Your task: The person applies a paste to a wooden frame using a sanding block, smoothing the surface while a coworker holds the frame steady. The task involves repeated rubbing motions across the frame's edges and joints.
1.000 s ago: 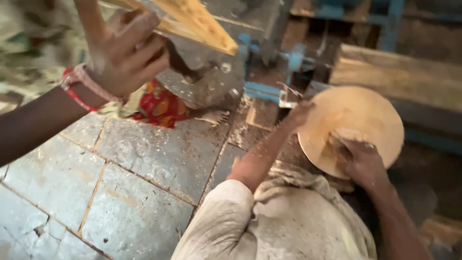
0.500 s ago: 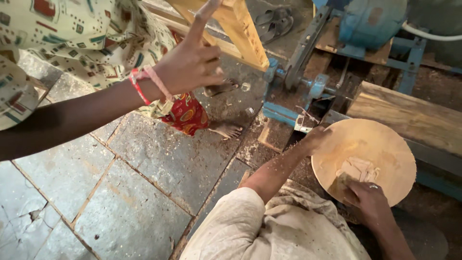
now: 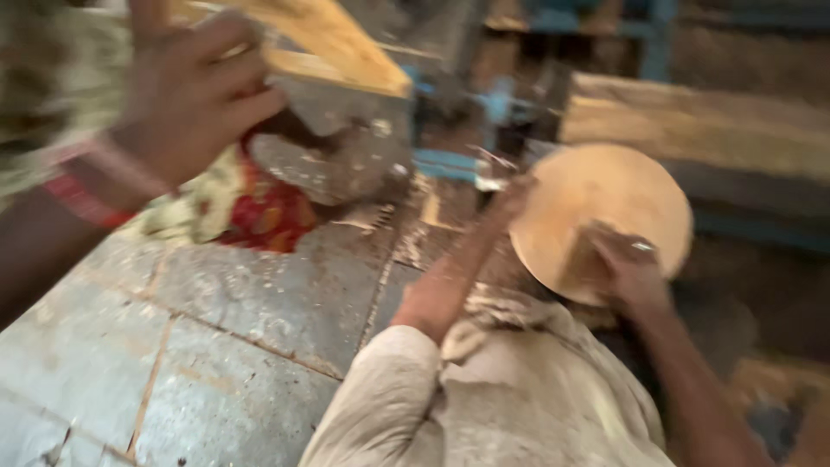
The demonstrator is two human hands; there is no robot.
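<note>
The picture is blurred by motion. My left hand (image 3: 186, 95), with red and pink bands at the wrist, is raised at the upper left, its fingers curled on the edge of a yellow wooden piece (image 3: 324, 43). My right hand is out of view. Below me sits a co-worker in a beige shirt (image 3: 484, 389). One of the co-worker's hands (image 3: 519, 197) steadies the rim of a round wooden disc (image 3: 605, 190). The other hand (image 3: 627, 264), wearing a ring, presses on the disc's face.
A blue metal machine frame (image 3: 450, 163) stands behind the disc, with a thick wooden beam (image 3: 709, 121) to its right. Grey stone floor tiles (image 3: 259, 294) carry sawdust. Patterned and red cloth (image 3: 268, 212) and a bare foot (image 3: 367, 216) of another person are near my hand.
My left hand went from an extended finger beside the wood to fingers curled on it. The co-worker's ringed hand moved up the disc. The view swung and blurred.
</note>
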